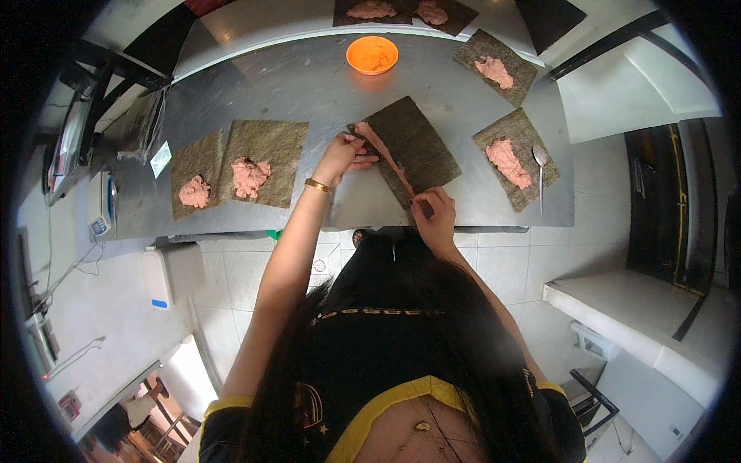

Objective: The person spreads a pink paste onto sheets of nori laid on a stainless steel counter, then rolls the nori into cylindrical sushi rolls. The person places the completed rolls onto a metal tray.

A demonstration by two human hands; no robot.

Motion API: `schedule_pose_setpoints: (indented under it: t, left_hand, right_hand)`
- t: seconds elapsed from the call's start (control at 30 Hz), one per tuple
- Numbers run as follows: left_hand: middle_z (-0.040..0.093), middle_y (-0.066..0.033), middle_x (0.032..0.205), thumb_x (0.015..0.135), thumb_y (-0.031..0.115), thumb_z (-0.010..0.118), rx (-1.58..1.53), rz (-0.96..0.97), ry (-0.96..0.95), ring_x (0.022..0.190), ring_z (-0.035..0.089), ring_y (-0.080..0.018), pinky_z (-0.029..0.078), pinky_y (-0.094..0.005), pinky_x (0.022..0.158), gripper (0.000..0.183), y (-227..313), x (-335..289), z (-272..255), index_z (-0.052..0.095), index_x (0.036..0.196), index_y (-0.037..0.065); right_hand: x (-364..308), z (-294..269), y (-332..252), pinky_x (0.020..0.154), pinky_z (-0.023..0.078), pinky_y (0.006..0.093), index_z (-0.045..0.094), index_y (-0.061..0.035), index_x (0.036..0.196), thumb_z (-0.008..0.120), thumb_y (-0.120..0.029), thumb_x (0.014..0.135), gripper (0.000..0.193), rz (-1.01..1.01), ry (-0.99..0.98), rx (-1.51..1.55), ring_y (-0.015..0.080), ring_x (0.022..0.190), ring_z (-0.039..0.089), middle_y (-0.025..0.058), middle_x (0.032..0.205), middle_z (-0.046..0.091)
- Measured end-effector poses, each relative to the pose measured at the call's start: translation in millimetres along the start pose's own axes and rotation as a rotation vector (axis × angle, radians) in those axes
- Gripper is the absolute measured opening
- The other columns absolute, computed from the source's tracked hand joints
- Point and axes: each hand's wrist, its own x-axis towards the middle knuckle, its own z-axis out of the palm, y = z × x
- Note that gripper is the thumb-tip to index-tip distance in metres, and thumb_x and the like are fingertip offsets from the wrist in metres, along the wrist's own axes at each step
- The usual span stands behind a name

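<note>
In front of me a dark green nori sheet (423, 143) lies slanted on the steel table. A thin strip of pink paste (384, 153) runs along its left edge, with a narrow margin of nori on the outer side. My left hand (347, 158) has its fingers closed on the far left end of that edge. At the near end, my right hand (436, 212) pinches the edge beside the end of the paste strip. The fingertips partly hide both ends of the edge.
Left are two nori sheets (289, 166) with pink paste mounds (251, 177). More topped sheets (522, 71) lie right and at the far edge. A spoon (540, 174) rests on the near right sheet. An orange bowl (372, 55) stands behind; a scale (100, 202) sits left.
</note>
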Motion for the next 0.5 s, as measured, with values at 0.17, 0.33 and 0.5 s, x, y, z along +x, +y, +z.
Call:
schedule_pose_setpoints:
  t: [0.17, 0.33, 0.5]
  left_hand:
    - [0.056, -0.0097, 0.081, 0.093, 0.017, 0.055, 0.108, 0.114, 0.083, 0.068, 0.069, -0.0267, 0.058, -0.0319, 0.055, 0.018, -18, 20, 0, 0.042, 0.095, 0.004]
    - [0.059, -0.0129, 0.071, 0.089, 0.019, 0.06, 0.382, 0.206, 0.221, 0.054, 0.067, -0.0249, 0.053, -0.0323, 0.042, 0.024, -12, 14, 15, 0.043, 0.093, 0.002]
    - [0.062, -0.0192, 0.068, 0.086, 0.018, 0.064, 0.505, 0.235, 0.315, 0.049, 0.065, -0.0275, 0.052, -0.0351, 0.042, 0.028, -1, 5, 26, 0.045, 0.093, -0.002]
  right_hand:
    - [2, 2, 9, 0.077, 0.038, 0.0387, 0.062, -0.0069, 0.081, 0.066, -0.007, 0.073, 0.009, 0.117, -0.018, 0.094, 0.0252, 0.079, 0.059, 0.0068, 0.082, 0.059]
    - [1, 5, 18, 0.076, 0.038, 0.0391, 0.062, -0.0068, 0.08, 0.066, -0.008, 0.073, 0.008, 0.152, -0.012, 0.084, 0.0248, 0.075, 0.059, 0.0065, 0.08, 0.058]
    - [4, -1, 3, 0.075, 0.038, 0.0401, 0.062, -0.0078, 0.089, 0.065, -0.006, 0.073, 0.017, 0.145, -0.011, -0.076, 0.0264, 0.081, 0.058, 0.0081, 0.085, 0.056]
